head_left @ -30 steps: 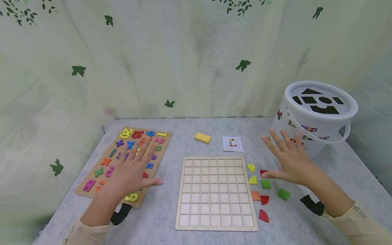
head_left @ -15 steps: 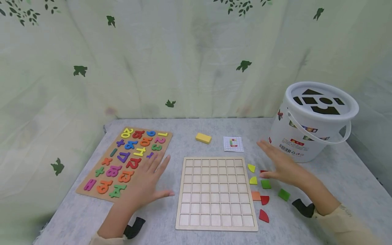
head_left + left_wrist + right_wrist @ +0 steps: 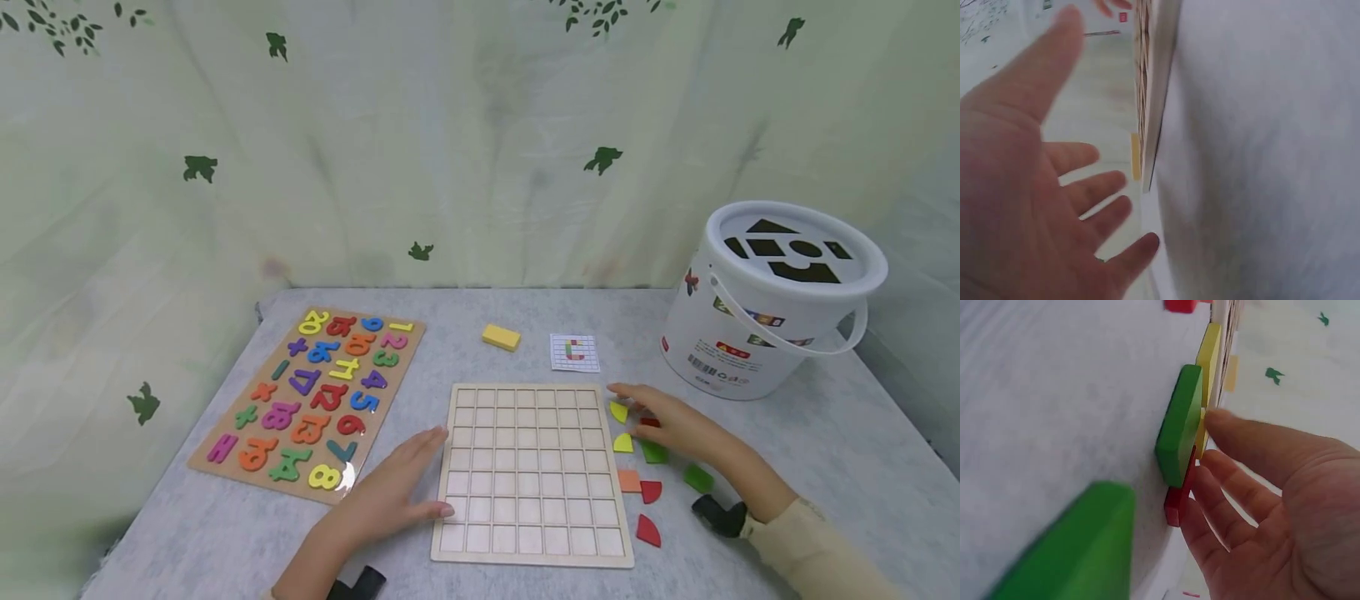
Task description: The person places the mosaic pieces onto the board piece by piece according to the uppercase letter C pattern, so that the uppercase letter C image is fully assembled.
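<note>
My left hand (image 3: 390,493) is at the left edge of a wooden grid board (image 3: 517,483), fingers extended and thumb spread. In the left wrist view that hand (image 3: 1035,187) appears beside the board's rim (image 3: 1163,81), holding nothing. Right of the board, my right hand (image 3: 686,429) hovers low over a partly covered red piece (image 3: 649,422), near two yellow quarter-circles (image 3: 618,411) and a green square (image 3: 655,453). The right wrist view shows its fingers (image 3: 1213,497) just beside the red piece (image 3: 1177,503), with no piece gripped; whether they touch it I cannot tell.
Another green square (image 3: 698,477), an orange square (image 3: 628,481) and red quarter-circles (image 3: 648,531) lie right of the board. A number puzzle (image 3: 307,400) lies left. Behind are a yellow block (image 3: 501,337), a pattern card (image 3: 574,353) and a white lidded bucket (image 3: 765,325).
Both hands have come down toward the table. The left hand has moved right, from over the number puzzle to the board's edge; the right hand has moved in toward the coloured pieces.
</note>
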Available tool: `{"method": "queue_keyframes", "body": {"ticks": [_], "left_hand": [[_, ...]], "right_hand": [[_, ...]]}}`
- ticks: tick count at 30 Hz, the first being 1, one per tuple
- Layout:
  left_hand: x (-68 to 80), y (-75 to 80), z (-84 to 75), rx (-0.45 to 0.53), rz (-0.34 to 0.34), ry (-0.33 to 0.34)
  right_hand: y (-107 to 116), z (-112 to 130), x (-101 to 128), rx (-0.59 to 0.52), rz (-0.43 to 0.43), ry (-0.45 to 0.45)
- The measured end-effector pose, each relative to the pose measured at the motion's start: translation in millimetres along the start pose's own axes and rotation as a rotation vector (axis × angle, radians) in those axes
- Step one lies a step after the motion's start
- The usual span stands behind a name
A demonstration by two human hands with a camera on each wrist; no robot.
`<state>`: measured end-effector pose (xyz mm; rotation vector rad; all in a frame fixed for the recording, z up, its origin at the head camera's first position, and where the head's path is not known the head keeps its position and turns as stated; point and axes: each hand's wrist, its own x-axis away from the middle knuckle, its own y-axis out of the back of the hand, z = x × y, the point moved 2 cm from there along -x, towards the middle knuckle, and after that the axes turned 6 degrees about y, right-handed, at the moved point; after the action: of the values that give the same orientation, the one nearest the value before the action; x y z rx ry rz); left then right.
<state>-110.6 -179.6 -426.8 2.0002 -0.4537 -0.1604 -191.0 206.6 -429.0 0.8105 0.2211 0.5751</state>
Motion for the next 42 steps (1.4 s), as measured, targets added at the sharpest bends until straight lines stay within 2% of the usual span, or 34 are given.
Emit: {"method": "queue_keyframes", "body": {"ticks": [4, 12, 17, 25, 29, 34, 39, 42], "left_hand": [[-1.0, -6.7, 4.3, 0.103, 0.055, -0.003], [-3.6, -13.4, 11.0, 0.229, 0.057, -0.031], [-2.5, -14.5, 11.7, 0.262, 0.055, -0.037], [-2.6, -15.6, 11.9, 0.248, 0.049, -0.033], [-2.2, -16.3, 11.8, 0.240, 0.042, -0.032], [-1.5, -18.1, 10.8, 0.222, 0.037, -0.030], [-1.0, -20.4, 7.7, 0.242, 0.054, -0.024], [-0.5, -21.5, 5.7, 0.242, 0.062, -0.017]], "right_hand": [[-1, -4, -4, 0.022, -0.002, 0.033], [0, -6, -8, 0.075, -0.029, -0.016], [1, -7, -8, 0.122, -0.046, -0.016], [5, -4, -8, 0.084, -0.108, -0.059], [11, 9, -11, 0.080, -0.172, 0.021], [14, 37, -24, 0.086, -0.237, 0.134], [3, 68, -46, 0.057, -0.277, 0.264], [-9, 82, -60, 0.017, -0.269, 0.330]]}}
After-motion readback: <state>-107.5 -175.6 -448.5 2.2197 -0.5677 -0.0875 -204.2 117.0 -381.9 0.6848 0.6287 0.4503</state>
